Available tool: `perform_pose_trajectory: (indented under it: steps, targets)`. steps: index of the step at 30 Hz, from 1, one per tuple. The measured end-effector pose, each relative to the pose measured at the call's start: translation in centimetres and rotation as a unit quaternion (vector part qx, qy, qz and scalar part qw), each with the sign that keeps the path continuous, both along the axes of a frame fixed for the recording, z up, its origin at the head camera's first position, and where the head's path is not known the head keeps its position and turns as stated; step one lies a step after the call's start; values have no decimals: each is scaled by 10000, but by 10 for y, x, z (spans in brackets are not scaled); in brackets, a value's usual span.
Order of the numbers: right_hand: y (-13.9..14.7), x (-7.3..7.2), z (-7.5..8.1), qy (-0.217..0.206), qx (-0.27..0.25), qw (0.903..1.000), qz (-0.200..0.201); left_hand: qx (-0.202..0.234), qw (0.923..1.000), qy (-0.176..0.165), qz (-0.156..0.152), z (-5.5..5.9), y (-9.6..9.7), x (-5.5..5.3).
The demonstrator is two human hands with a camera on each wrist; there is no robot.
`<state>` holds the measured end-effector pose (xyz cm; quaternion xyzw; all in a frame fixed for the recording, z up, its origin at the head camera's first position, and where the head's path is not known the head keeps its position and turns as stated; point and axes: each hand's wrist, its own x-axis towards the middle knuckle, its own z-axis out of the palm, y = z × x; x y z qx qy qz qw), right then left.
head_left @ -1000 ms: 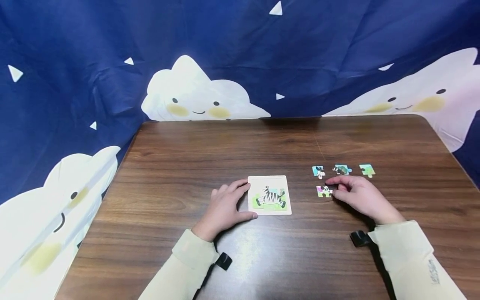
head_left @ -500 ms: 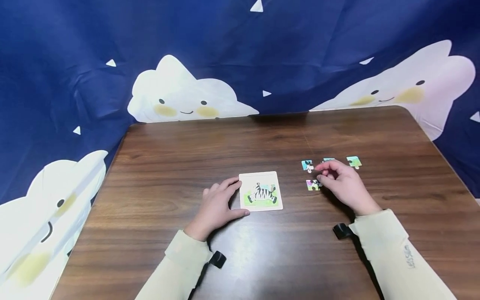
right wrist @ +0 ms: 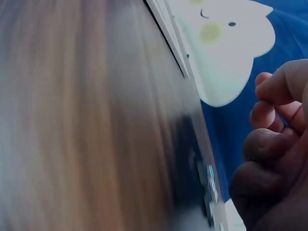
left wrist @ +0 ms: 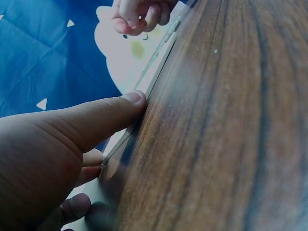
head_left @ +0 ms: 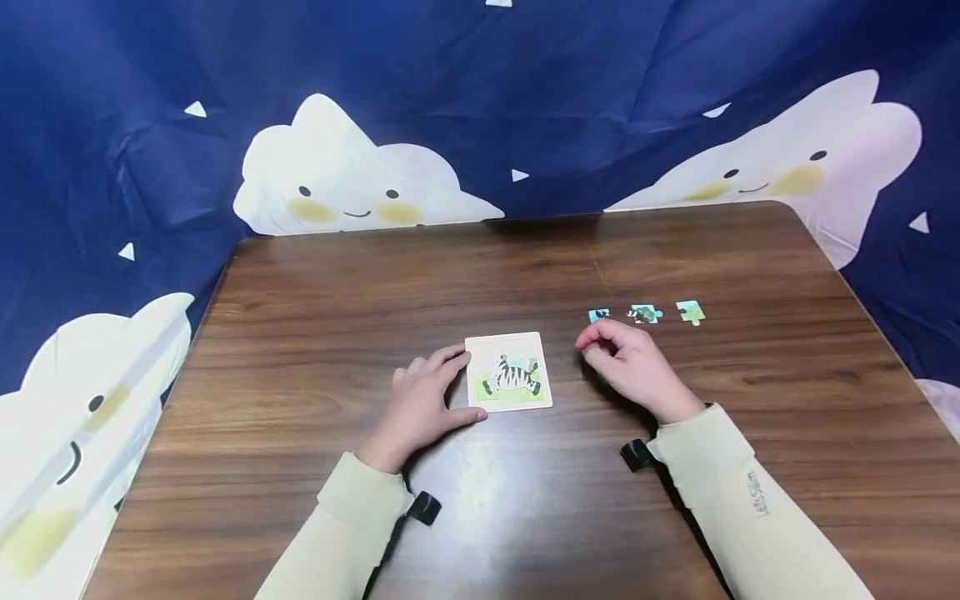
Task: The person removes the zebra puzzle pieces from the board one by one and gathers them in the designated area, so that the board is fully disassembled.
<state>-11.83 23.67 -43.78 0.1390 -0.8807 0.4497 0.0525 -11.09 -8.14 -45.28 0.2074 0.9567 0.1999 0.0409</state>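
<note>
A square puzzle board (head_left: 508, 338) with a zebra picture lies mid-table. My left hand (head_left: 420, 400) rests at its left side, thumb on the near corner and fingers along the left edge; the left wrist view shows the thumb (left wrist: 115, 113) at the board's rim. To the right of the board, my right hand (head_left: 630, 367) is raised a little with thumb and fingertips pinched together. The pink and green puzzle piece in the pinch is hidden by the fingers. Behind this hand lies a blue puzzle piece (head_left: 597, 315), partly covered.
Two more puzzle pieces lie in the same row: one with a dark green pattern (head_left: 643, 314) and one light green (head_left: 690, 312). The brown wooden table (head_left: 337, 308) ends at a blue curtain (head_left: 562, 100) with white clouds. A black camera sits on each wrist.
My right hand has moved left toward the board and its fingertips have come together; the pink and green piece is out of sight. The left hand stays at the board. The head view has shifted.
</note>
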Motion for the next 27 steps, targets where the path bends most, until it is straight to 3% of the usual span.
perform_pose_trajectory:
  steps: [8, 14, 21, 27]
  targets:
    - [-29, 0, 4, -255, 389, 9976, 520, 13, 9999, -112, -13, 1, -2, -1]
    - [-53, -3, 8, -126, 838, 9925, 884, -14, 10000, -76, 9, 1, -2, -2]
    - [-76, -7, 15, -188, 1762, 9788, 1032, -29, 10000, -37, -15, 1, -2, -1]
    - [-83, -9, 14, -399, 2187, 9677, 1186, 36, 10000, 7, -24, 0, -2, 0]
